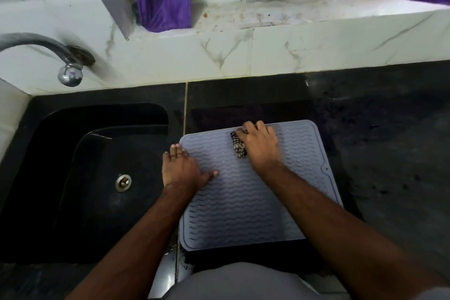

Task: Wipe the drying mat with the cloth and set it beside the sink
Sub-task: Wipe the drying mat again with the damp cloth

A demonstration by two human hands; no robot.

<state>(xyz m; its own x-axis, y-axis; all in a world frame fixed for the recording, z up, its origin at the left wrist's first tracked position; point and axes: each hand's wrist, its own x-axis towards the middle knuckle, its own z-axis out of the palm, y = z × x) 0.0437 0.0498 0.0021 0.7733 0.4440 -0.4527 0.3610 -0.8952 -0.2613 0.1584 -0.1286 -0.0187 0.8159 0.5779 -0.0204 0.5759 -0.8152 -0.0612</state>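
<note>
I see the drying mat [243, 202] lying flat on the tabletop [389, 153], just right of the sink [73, 178], its left edge near the sink's rim. My left hand [180, 170] rests flat on the mat's left edge, between sink and mat. My right hand [260, 146] sits on the mat's far part, holding the cloth [238, 145] down against it; the cloth shows at the hand's left side. The tap [48, 56] juts from the wall behind the sink. A window ledge [292, 14] runs behind the tabletop, with fabric [165, 7] hanging over it.
</note>
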